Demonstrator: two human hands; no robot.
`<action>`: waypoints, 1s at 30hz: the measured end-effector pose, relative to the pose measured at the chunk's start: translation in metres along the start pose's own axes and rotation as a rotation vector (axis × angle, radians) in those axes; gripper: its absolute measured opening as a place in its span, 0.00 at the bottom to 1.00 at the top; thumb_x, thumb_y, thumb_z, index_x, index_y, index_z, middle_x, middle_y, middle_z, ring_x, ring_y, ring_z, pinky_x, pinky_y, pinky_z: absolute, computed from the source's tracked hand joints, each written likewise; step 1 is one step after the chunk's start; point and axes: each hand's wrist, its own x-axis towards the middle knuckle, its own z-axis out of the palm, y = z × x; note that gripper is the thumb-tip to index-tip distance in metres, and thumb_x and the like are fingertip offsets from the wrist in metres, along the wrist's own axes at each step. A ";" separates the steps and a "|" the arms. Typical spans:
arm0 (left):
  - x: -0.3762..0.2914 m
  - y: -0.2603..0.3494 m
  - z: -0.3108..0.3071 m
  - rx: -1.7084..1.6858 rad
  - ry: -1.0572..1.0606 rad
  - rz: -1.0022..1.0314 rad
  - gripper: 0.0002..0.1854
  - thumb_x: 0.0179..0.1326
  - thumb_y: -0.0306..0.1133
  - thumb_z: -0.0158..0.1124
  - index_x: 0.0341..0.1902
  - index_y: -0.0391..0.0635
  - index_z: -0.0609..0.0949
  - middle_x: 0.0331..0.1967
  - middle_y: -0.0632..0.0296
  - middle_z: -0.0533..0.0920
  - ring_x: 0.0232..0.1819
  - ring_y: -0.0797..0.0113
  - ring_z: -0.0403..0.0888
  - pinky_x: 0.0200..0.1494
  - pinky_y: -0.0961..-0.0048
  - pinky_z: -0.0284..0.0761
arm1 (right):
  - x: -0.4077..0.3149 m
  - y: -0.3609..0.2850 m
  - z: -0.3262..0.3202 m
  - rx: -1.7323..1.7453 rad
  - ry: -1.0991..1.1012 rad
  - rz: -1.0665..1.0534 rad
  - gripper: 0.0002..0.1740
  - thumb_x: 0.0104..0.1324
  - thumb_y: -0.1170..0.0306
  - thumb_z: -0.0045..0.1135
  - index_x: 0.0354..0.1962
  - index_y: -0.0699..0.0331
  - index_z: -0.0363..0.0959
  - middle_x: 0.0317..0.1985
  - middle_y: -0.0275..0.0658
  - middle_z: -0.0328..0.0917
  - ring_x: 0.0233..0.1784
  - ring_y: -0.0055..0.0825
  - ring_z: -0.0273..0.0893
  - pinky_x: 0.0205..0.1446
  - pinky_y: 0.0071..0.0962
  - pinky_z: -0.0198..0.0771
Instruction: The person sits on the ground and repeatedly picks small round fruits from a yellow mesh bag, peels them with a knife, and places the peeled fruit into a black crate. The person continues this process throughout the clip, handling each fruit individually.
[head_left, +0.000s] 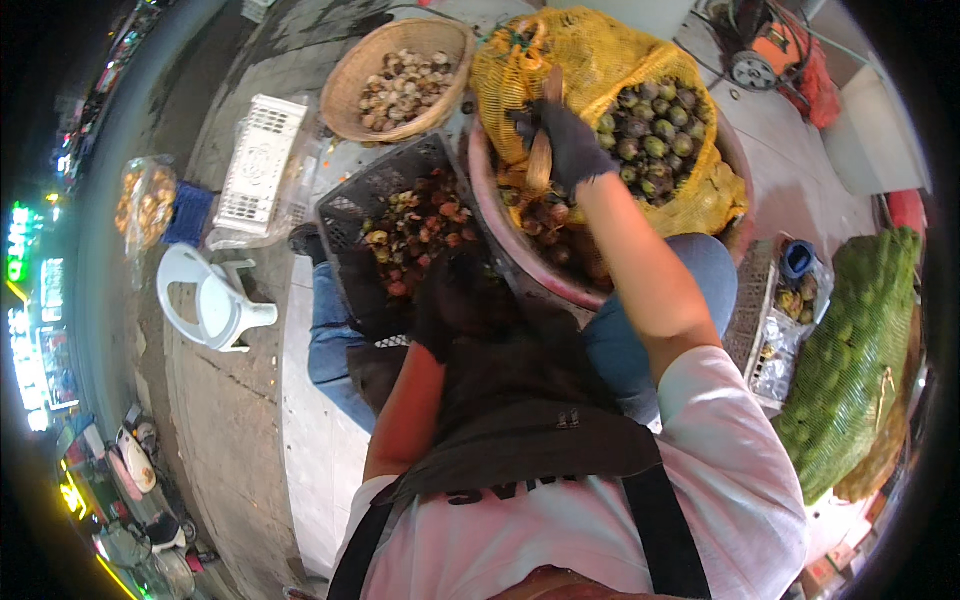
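Note:
My right hand (566, 142), in a dark glove, is closed around a wooden-handled tool (541, 161) above the big pink-rimmed basin (551, 281). Beneath it lie reddish-brown round fruits (551, 225). A yellow mesh sack (709, 176) in the basin is open over dark green-purple round fruits (656, 139). My left hand (461, 289), also dark-gloved, is low by the near right side of the black plastic crate (345, 187); its fingers and anything in them are lost in shadow. Red and yellowish husk pieces (420, 225) lie in the crate.
A wicker basket (334, 101) with pale round pieces stands beyond the crate. At left are a white plastic crate (262, 161), a white plastic chair (210, 300) and a bag of round produce (146, 199). At right are a green mesh sack (847, 367) and a tray (750, 322).

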 end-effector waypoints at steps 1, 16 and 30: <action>0.002 -0.009 -0.001 0.157 -0.027 0.027 0.16 0.65 0.32 0.48 0.53 0.38 0.73 0.51 0.57 0.78 0.50 0.63 0.77 0.56 0.68 0.69 | 0.001 -0.017 -0.006 0.045 -0.076 -0.223 0.16 0.70 0.62 0.43 0.48 0.65 0.68 0.38 0.37 0.79 0.36 0.24 0.74 0.38 0.23 0.69; 0.148 -0.103 0.102 1.345 -0.347 0.061 0.30 0.60 0.44 0.53 0.66 0.51 0.65 0.41 0.45 0.78 0.42 0.47 0.77 0.44 0.52 0.73 | 0.027 -0.066 -0.218 -1.283 0.496 -0.816 0.20 0.60 0.56 0.55 0.45 0.60 0.73 0.37 0.49 0.79 0.39 0.47 0.77 0.42 0.38 0.72; 0.174 -0.163 0.112 1.589 -0.525 0.273 0.16 0.56 0.33 0.53 0.50 0.53 0.76 0.34 0.53 0.80 0.36 0.50 0.78 0.39 0.53 0.74 | 0.137 -0.002 -0.220 -2.003 0.077 -0.389 0.31 0.62 0.69 0.44 0.65 0.49 0.54 0.50 0.49 0.72 0.39 0.41 0.79 0.37 0.40 0.72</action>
